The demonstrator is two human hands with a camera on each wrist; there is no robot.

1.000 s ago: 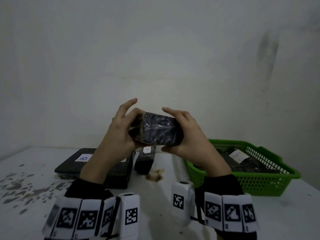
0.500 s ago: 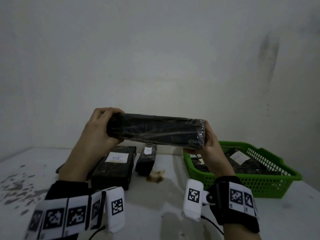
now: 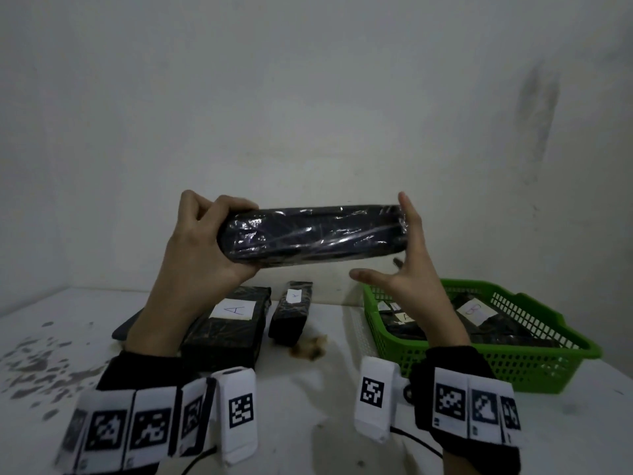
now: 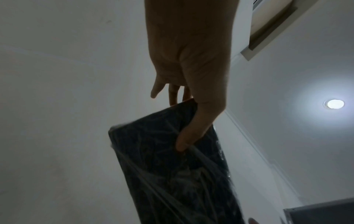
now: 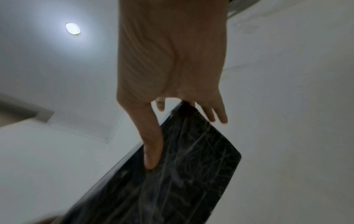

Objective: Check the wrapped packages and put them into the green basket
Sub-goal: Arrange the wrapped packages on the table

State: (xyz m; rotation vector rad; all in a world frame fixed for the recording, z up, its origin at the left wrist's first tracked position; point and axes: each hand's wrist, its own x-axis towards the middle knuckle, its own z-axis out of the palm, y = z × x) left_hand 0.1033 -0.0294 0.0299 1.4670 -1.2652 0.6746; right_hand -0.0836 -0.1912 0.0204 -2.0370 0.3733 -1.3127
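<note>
A long black package (image 3: 311,234) wrapped in clear film is held level in the air above the table. My left hand (image 3: 202,241) grips its left end, fingers curled over the top and thumb underneath. In the left wrist view the thumb (image 4: 189,136) presses on the package (image 4: 172,174). My right hand (image 3: 400,258) stands at the right end with straight fingers against it and the thumb spread out below. The right wrist view shows the package (image 5: 191,174) under those straight fingers (image 5: 216,115). The green basket (image 3: 513,365) stands at the right on the table, below the right hand.
Several wrapped packages with white labels lie in the basket. On the table behind my arms lie a package labelled A (image 3: 226,330), a smaller package (image 3: 291,313) and a flat dark one (image 3: 123,332). A brown stain (image 3: 308,349) marks the table's middle.
The package has turned from end-on to lying sideways between both hands. My right hand has let go of its end, and its fingers now stand straight.
</note>
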